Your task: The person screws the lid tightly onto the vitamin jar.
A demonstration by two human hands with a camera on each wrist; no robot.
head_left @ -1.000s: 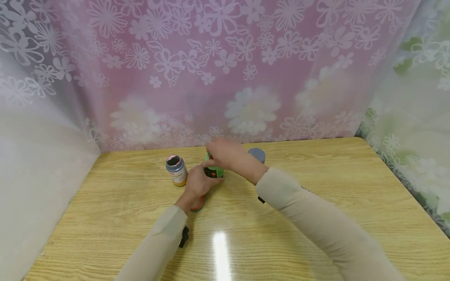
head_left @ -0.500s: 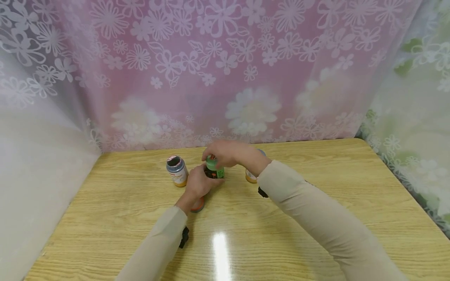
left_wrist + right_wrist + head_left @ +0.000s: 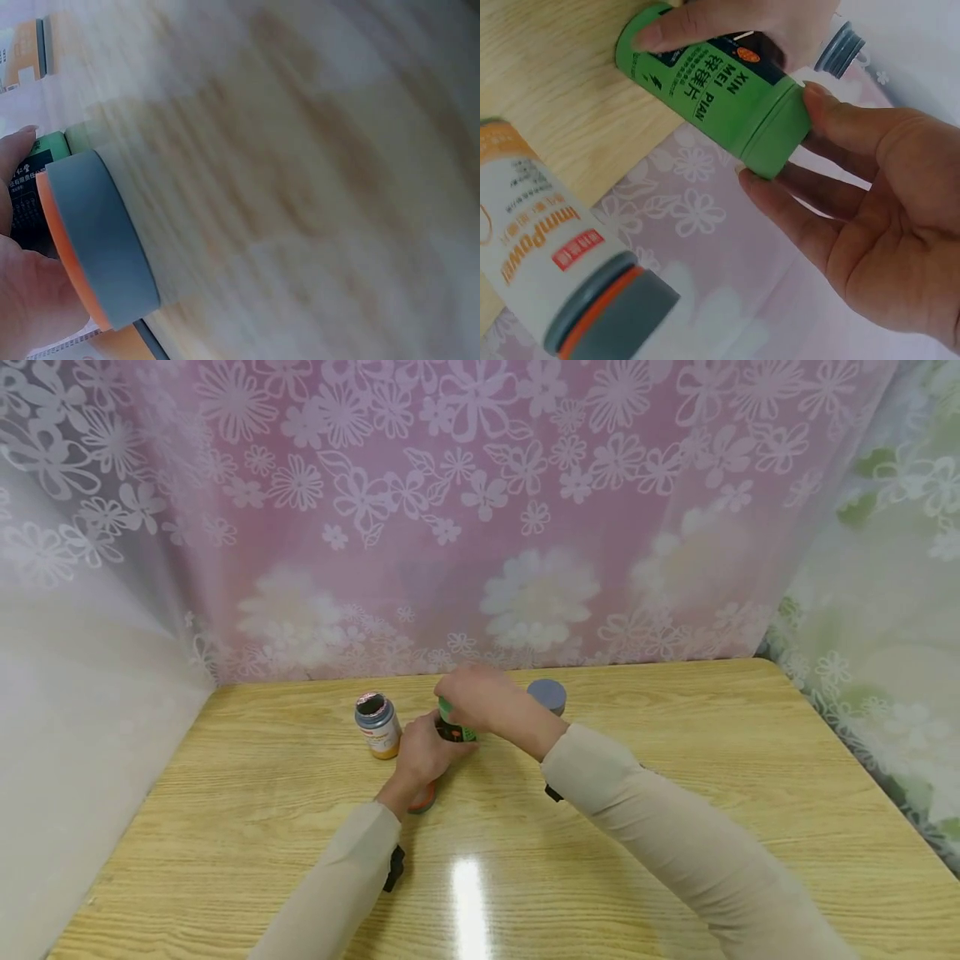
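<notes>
A green pill bottle (image 3: 720, 97) with a dark label stands on the table, between both hands. My left hand (image 3: 423, 750) grips its body, thumb along the near side in the head view. Around its green cap (image 3: 776, 135) curl the fingertips and thumb of my right hand (image 3: 483, 700). The cap sits on the bottle, mostly covered by the right hand in the head view. Close by the left wrist lies a loose grey lid (image 3: 105, 240) with an orange rim, partly hidden by that hand in the head view.
Left of the hands stands a lidless white and orange bottle (image 3: 378, 733), torn foil at its mouth. A similar bottle with its grey lid on (image 3: 547, 693) is behind the right wrist. A flowered pink curtain (image 3: 480, 527) hangs along the table's back edge.
Over the cap, my right hand turned back with loosened fingers, showing more green, then turned again and covers most of it. The left hand stays in place on the bottle.
</notes>
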